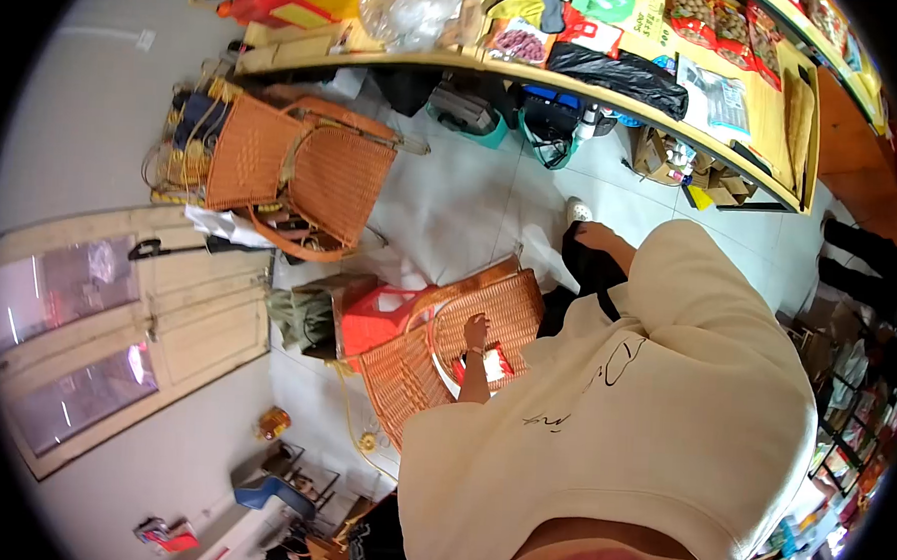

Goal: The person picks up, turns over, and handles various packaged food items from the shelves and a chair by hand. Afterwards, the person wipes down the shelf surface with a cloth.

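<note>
My left hand [477, 332] is over the woven seat of an orange-brown wicker chair [508, 303], its fingers loosely bent and apart, with nothing visible in them. A band circles that wrist. Close to the wrist, a red and white packet [500, 363] lies on the chair, partly hidden by my forearm. My right hand [597, 236] rests on my dark-trousered leg with its fingers stretched out. Past that leg shows a light shoe [577, 211] on the tiled floor.
Another wicker chair [341, 180] stands ahead to the left. A red stool [377, 317] is beside the nearer chair. Ahead runs a long wooden table [458, 62] with packaged foods and plastic bags; boxes and baskets sit beneath. Someone's dark-clothed legs [860, 263] appear at right.
</note>
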The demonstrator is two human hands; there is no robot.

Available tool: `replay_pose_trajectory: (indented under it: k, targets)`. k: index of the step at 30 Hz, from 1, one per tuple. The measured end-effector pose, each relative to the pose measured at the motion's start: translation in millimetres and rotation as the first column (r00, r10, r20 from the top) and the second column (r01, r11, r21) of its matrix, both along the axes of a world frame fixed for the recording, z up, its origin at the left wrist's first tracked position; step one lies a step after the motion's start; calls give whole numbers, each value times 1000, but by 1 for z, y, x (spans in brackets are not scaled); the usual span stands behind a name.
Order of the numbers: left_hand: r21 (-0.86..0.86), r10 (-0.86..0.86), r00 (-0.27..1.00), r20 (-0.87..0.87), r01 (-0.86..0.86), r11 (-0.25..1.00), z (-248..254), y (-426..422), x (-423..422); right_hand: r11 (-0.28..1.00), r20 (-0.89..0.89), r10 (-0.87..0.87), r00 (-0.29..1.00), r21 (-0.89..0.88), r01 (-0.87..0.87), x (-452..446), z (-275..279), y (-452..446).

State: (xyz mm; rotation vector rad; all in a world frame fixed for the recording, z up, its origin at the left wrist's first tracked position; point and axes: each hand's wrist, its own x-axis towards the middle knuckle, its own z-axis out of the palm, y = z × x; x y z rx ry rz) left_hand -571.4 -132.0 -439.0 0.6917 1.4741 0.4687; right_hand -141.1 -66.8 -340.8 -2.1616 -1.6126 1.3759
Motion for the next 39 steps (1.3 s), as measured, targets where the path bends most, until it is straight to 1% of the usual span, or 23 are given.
replay_pose_trajectory:
  k: [1, 2, 4, 6, 7, 8, 9, 10, 11, 13, 14, 15, 18, 21, 22, 25, 27, 28, 31, 32, 33, 37, 39]
  targets:
    - [-16, -91, 976, -197, 89, 996, 14, 17, 19, 999, 20, -28, 999, 20, 28, 30, -8, -9]
    - [-2, -71, 989, -130, 71, 997, 14, 32, 33, 999, 89, 31, 996, 41, -34, 59, -25, -18]
    - [-18, -131, 988, -83, 130, 991, 25, 60, 71, 844, 395, 467, 791, 67, -531, 118, -71, -33]
    - [34, -309, 944, -117, 315, 948, 21, 91, 108, 756, 482, 536, 694, 91, -648, 167, -97, -43]
    - [80, -446, 876, -183, 465, 881, 10, 104, 125, 954, 346, 257, 902, 58, -294, 185, -97, -38]
    - [238, -664, 616, -423, 783, 575, 6, 121, 146, 994, 219, -91, 971, -34, 100, 198, -95, -33]
    - [275, -682, 593, -428, 805, 526, 3, 137, 172, 870, 127, -446, 886, -169, 463, 210, -98, -28]
    - [312, -698, 569, -434, 822, 476, 3, 154, 200, 944, 200, -327, 924, 20, 329, 231, -137, -34]
    - [250, -566, 806, -173, 591, 767, 11, 162, 229, 969, 298, -211, 931, 186, 160, 250, -178, -39]
    - [72, -525, 848, -70, 530, 845, 48, 196, 287, 972, 329, -230, 916, 115, 203, 266, -162, -23]
    - [145, -526, 850, -22, 524, 840, 58, 208, 308, 883, 195, -455, 869, -27, 468, 262, -101, -2]
    - [221, -528, 849, 24, 511, 831, 72, 220, 325, 877, 152, -461, 874, -76, 475, 263, -79, 12]
    - [117, -468, 881, 69, 459, 881, 133, 250, 367, 871, 126, -491, 862, 82, 484, 253, -78, 49]
    - [203, -518, 851, 87, 494, 845, 70, 270, 345, 874, -54, -477, 877, 73, 480, 235, -38, 106]
    - [100, -535, 845, -15, 533, 840, 77, 277, 338, 903, -99, -412, 906, 92, 420, 235, -30, 128]
    - [196, -616, 722, -315, 684, 702, 20, 296, 284, 911, -166, -317, 934, 220, 348, 238, -27, 206]
    - [212, -525, 842, -122, 539, 815, -9, 314, 256, 886, -211, -227, 951, 360, 291, 243, 14, 263]
    - [198, -469, 882, -31, 466, 862, -11, 323, 240, 859, -127, -188, 974, 459, 226, 244, 25, 290]
    - [-297, -111, 992, -64, 87, 951, 89, 376, 265, 836, 30, -172, 985, 532, 130, 239, 45, 362]
    - [-263, -139, 988, -69, 117, 958, 84, 394, 260, 909, -52, -170, 984, 378, 177, 237, 61, 384]
    - [-268, -212, 974, -75, 185, 945, 97, 414, 262, 916, 132, -84, 988, 400, 25, 235, 56, 408]
    - [-217, -212, 974, -75, 192, 957, 98, 478, 253, 880, 126, -368, 921, 366, 302, 210, 3, 464]
    - [-158, -261, 965, -19, 255, 954, 102, 501, 246, 723, -200, -583, 787, 314, 615, 184, 12, 471]
